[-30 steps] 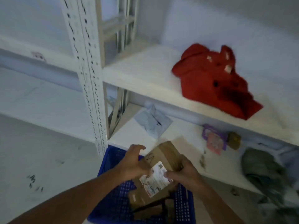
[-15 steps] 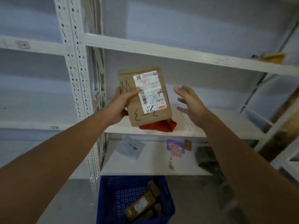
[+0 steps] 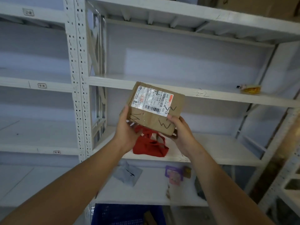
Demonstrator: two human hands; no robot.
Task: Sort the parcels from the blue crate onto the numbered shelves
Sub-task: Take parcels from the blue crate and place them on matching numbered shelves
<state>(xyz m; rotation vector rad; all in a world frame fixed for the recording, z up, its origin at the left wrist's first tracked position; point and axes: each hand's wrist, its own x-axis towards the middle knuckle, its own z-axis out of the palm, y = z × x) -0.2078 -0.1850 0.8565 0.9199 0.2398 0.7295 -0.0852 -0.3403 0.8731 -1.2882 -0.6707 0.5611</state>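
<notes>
A brown cardboard parcel [image 3: 155, 109] with a white shipping label and black scribbles is held up in front of the white shelving. My left hand [image 3: 127, 129] grips its left end and my right hand [image 3: 180, 130] grips its lower right corner. The parcel hangs level with the shelf edge marked "2-2" [image 3: 202, 94]. Below, at the bottom edge of the view, the blue crate [image 3: 116, 214] shows its rim, with one brown parcel partly visible inside.
A red cloth bag [image 3: 150, 146] lies on the shelf behind my hands. One shelf lower lie a grey poly mailer [image 3: 128, 174], a purple packet [image 3: 173, 174] and a dark bag. A yellow packet [image 3: 250, 89] sits on shelf 2-2. A perforated upright post [image 3: 78, 88] stands left.
The parcel went from above the crate up to shelf height. My right hand, free half a second ago, now grips it again, and the parcel has turned sideways. The view tilted upward.
</notes>
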